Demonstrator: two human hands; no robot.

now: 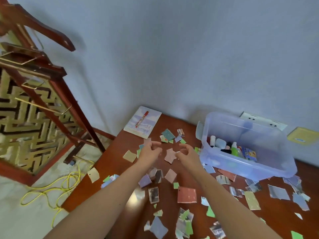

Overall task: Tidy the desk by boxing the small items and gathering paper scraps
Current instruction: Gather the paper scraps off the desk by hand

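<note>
— Where are the hands just now?

— Both hover over the table (181, 125), left of the clear plastic box (233, 165). The left hand (150, 151), the one farther from the box, has its fingers loosely curled, with nothing in it that I can see. The right hand (187, 152), nearer the box, pinches a small white scrap (177, 153) between thumb and fingertips.

— And the rest of the paper?

— The paper scraps (187, 195) lie scattered over the table, to the left of the box and in front of it, some overlapping. A pink scrap (170, 155) lies flat between the two hands, touching neither as far as I can tell.

— The small items?

— The small items (231, 149) sit inside the box, bunched at its left end: little bottles and some dark bits. I can't make out each one.

— Anything else up there?

— A spiral notebook (133, 128), well left of the box and by the wall, with a red pen (142, 119) lying on its cover.
</note>
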